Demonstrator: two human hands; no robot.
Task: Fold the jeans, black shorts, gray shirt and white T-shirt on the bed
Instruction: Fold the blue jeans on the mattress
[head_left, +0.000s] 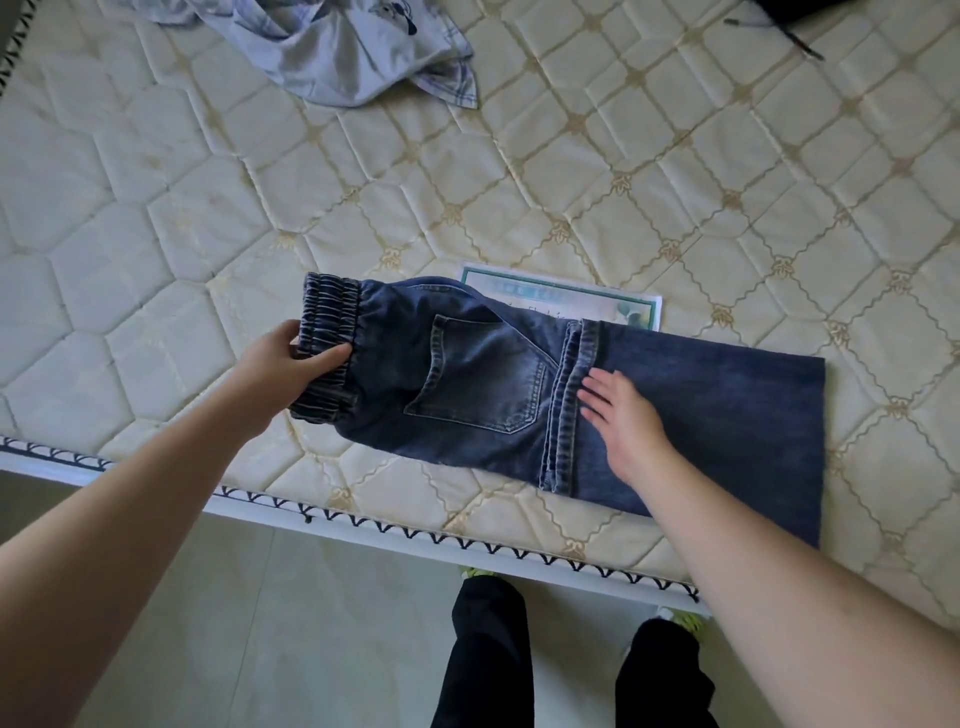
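On the cream quilted mattress (208, 218), your dark blue denim jeans (701, 415) lie along the near edge, hems already doubled back toward the seat. Your left hand (291, 364) grips the elastic waistband (327, 312); your right hand (623, 415) presses flat, fingers spread, beside the hems. Next, probably, carry the waistband over rightward.

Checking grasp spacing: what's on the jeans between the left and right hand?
Head view: between left hand and right hand lie the jeans' back pocket and leg hems.

Matt blue denim jeans (675, 405) on a quilted, faintly glossy mattress (208, 234).
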